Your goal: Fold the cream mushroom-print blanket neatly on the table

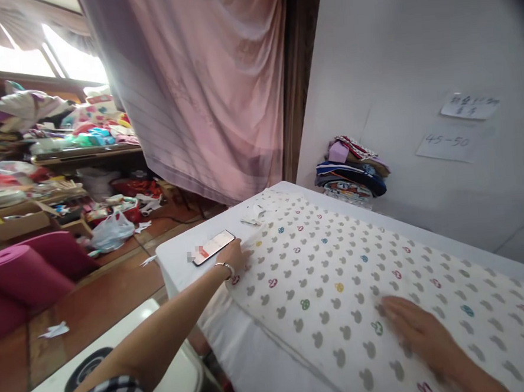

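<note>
A white cloth (336, 302) printed with grey shapes and coloured figures lies spread over a white-covered table. My left hand (235, 258), with a bracelet at the wrist, rests at the cloth's left edge beside a phone (214, 247); its fingers are partly hidden and no held object shows. My right hand (414, 328) is over the cloth at the lower right, blurred by motion, its fingers stretched out with nothing in them. A small pale tool (250, 223) lies near the cloth's far left corner.
Folded fabrics (351, 170) are stacked against the wall beyond the table. A pink curtain (211, 92) hangs behind. At the left are pink rolls (23, 281), a plastic bag (112, 231) and a white surface (165, 350) below my left arm.
</note>
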The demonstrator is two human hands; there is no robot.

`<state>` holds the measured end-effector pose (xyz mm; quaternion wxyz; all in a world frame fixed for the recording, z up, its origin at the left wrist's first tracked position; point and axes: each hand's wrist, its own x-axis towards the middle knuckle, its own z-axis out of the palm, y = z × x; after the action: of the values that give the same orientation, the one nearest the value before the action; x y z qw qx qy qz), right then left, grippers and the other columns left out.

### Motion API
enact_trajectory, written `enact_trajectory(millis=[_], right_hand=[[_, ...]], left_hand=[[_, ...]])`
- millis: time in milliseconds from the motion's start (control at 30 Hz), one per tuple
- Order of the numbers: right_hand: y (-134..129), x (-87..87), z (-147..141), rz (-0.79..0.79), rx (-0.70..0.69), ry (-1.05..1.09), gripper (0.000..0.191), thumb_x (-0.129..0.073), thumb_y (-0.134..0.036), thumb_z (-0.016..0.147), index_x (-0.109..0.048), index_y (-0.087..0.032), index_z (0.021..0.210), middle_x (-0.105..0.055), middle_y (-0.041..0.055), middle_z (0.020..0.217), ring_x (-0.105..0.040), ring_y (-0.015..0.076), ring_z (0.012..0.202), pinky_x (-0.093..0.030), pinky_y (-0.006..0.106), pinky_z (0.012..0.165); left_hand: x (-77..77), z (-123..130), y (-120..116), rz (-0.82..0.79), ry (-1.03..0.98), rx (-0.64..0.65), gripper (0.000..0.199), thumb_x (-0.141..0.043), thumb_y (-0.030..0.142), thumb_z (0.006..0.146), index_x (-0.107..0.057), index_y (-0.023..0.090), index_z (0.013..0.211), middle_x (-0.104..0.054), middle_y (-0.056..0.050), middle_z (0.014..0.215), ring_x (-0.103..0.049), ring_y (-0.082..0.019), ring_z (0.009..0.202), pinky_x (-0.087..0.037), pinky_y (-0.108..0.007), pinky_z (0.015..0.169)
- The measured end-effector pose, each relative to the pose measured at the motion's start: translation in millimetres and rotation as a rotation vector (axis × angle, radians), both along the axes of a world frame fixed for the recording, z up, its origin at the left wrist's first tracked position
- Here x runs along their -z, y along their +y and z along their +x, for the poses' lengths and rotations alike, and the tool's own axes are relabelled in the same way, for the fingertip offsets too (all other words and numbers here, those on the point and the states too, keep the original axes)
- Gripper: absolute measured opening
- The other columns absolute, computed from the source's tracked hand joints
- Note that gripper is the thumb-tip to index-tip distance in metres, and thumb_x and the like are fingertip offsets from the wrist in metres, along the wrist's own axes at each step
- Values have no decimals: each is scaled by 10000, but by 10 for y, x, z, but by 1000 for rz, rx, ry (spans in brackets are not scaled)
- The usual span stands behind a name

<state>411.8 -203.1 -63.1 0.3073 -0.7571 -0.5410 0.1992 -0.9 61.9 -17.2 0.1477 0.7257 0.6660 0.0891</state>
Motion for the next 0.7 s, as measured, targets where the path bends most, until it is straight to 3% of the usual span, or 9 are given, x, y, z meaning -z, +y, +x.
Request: enact_trajectory(millis=[67, 133, 233, 300, 433, 567, 700], right_hand=[[170, -166, -659, -46, -218, 165, 477, -463, -611, 766, -664, -327, 1093, -556, 60, 1269, -480, 277, 1196, -365, 472, 1031], [358, -339, -1290, -51, -368, 309, 476, -460, -567, 807, -601, -320, 1189, -548, 47, 1270, -518, 262, 1121, -450, 442, 923], [669, -520, -2057, -30, -479, 336, 548, -493, -519, 822, -464, -301, 1325, -575, 61, 1190, -582, 201, 898, -467, 382, 810], [871, -593, -2418, -4, -504, 260, 620, -541, -514, 797, -421, -267, 1352, -567, 74, 1186, -578, 193, 868, -444, 371, 810], [1187, -686, -2853, 56, -426, 164, 644, -574, -560, 753, -448, -225, 1289, -578, 90, 1144, -559, 242, 976, -407, 373, 837], [1377, -697, -3024, 96, -352, 193, 527, -582, -533, 744, -482, -240, 1171, -621, 47, 1020, -579, 231, 909, -416, 343, 768], [1494, -623, -2989, 137, -277, 139, 373, -516, -319, 767, -515, -225, 1129, -636, 27, 876, -579, 210, 790, -412, 314, 709]], left_hand=[[-13, -88, -43, -67, -29, -16, 432, -583, 380, 746, -578, 128, 1097, -619, -179, 1118, -582, -298, 1038, -451, -366, 842], [-50, -147, -60, -132, -73, -31, 302, -595, 350, 720, -624, 151, 945, -659, -144, 1004, -621, -282, 939, -478, -340, 761], [-142, -193, -74, -206, -167, -46, 171, -593, 304, 706, -622, 166, 803, -675, -95, 873, -643, -250, 842, -491, -297, 674], [-217, -192, -96, -253, -255, -35, 135, -577, 285, 722, -614, 173, 787, -679, -64, 830, -649, -222, 813, -497, -268, 642], [-362, -103, -161, -414, -529, -8, 171, -521, 276, 782, -591, 182, 907, -684, -25, 809, -661, -169, 766, -519, -240, 622], [-466, 28, -199, -569, -882, -32, 182, -549, 234, 758, -551, 182, 933, -666, -12, 786, -658, -155, 736, -533, -250, 637], [-479, 97, -147, -492, -744, 16, 169, -536, 265, 771, -562, 188, 920, -647, -7, 707, -651, -160, 696, -544, -264, 618]])
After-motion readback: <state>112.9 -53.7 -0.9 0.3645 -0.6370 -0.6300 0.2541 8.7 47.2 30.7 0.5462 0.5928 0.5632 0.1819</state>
